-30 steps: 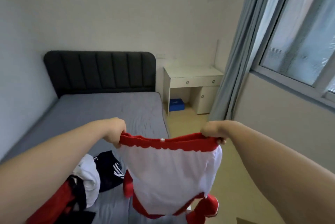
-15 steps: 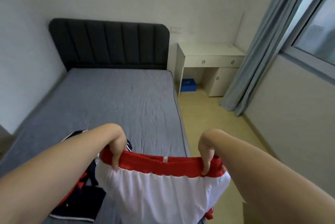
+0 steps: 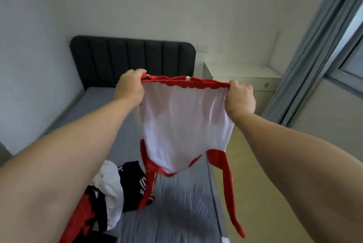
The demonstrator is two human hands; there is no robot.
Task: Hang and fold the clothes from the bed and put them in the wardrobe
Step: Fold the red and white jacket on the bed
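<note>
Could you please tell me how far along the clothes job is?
Early, it seems. Nothing in view is hung or folded. In hand: the left hand and right hand grip the red-and-white top by its red edge, spread above the bed. Left: a crumpled pile of clothes lies on it.

The garment (image 3: 184,124) is thin, smooth white cloth with matt red trim. The bed (image 3: 176,213) sheet is grey, faintly creased fabric; its headboard (image 3: 133,60) looks like dark padded upholstery, possibly leatherette.

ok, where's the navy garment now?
Head view, lower left: navy garment lies on the bed, right of a white garment, beside the hanging red-and-white top.
</note>
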